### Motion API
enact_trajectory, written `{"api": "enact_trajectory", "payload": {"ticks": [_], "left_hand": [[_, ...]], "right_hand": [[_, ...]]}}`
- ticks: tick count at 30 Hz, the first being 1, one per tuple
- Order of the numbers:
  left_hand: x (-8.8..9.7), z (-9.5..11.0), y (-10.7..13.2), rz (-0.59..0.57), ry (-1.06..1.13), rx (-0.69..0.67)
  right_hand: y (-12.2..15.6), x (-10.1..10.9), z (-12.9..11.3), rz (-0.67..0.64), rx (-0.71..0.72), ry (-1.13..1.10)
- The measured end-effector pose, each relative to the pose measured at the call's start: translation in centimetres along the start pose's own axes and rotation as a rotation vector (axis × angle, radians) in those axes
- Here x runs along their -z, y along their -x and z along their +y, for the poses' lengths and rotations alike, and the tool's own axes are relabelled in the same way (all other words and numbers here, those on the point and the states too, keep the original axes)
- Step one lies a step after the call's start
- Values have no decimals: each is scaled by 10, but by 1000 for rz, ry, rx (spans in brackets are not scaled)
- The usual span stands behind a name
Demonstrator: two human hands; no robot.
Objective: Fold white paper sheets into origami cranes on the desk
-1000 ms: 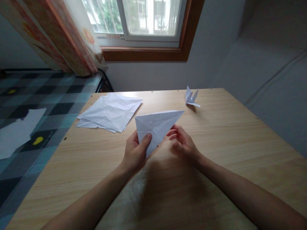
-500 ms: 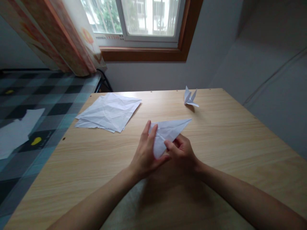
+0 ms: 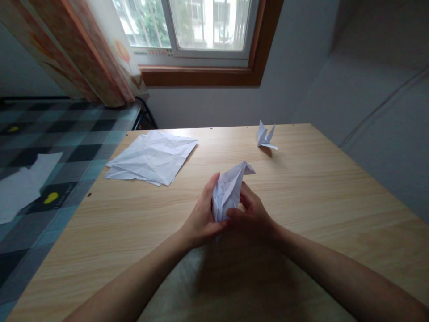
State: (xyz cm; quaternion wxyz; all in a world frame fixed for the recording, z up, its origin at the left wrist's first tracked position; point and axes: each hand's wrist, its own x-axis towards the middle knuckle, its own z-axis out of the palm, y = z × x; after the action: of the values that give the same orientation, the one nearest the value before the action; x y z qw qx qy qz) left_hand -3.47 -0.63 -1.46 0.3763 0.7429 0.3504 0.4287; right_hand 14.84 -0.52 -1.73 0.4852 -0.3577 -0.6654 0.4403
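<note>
A folded sheet of white paper (image 3: 229,190) is held between my two hands above the near middle of the table. Its upper tip bends over to the right, and its surface is creased and bulging. My left hand (image 3: 203,217) grips the paper's left side, thumb along the bottom edge and fingers up the far side. My right hand (image 3: 251,212) pinches the lower right edge, with the thumb in front and the fingers partly hidden behind the paper. A small pointed bit of paper shows below my left thumb.
A stack of creased white sheets (image 3: 156,156) lies at the table's back left. Near the back right edge stands a folded paper crane (image 3: 266,135). Left of the wooden table (image 3: 335,197), more paper (image 3: 27,183) rests on a checkered bedspread (image 3: 83,134).
The flat, pointed paper has been turned and squeezed into a bulging upright shape, its tip now bent over. My left fingers have closed around its far side.
</note>
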Motion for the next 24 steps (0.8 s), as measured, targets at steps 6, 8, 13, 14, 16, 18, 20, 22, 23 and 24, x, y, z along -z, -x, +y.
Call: {"api": "enact_trajectory", "payload": {"ticks": [6,8,13,14,16,18,20,22,23,24], "left_hand": [[5,0,2,-36,-14,52],[4,-4,3,-16,-1,53],[2,-9,5,-1,-43,17],[3,-8,4,-14,-61,4],[4,-6,4,-50,-99,-20],[5,-4,3,-75,-133,-49],[5,-1,1,-87,-161,-78],[6,1,1,-98,-192,-91],[6,3,0,-106,-213,-92],[5,4,0,-116,-238,-94]], "right_hand": [[-2,1,-7,10,109,105],[-3,1,-8,35,143,148],[-2,-3,-3,313,63,194],[-2,-4,-2,375,47,179],[-2,-4,0,476,46,173],[-3,-3,2,557,79,219],[-4,0,3,597,121,282],[-5,1,5,560,131,304],[-4,1,6,525,118,288],[-3,0,6,493,97,263]]}}
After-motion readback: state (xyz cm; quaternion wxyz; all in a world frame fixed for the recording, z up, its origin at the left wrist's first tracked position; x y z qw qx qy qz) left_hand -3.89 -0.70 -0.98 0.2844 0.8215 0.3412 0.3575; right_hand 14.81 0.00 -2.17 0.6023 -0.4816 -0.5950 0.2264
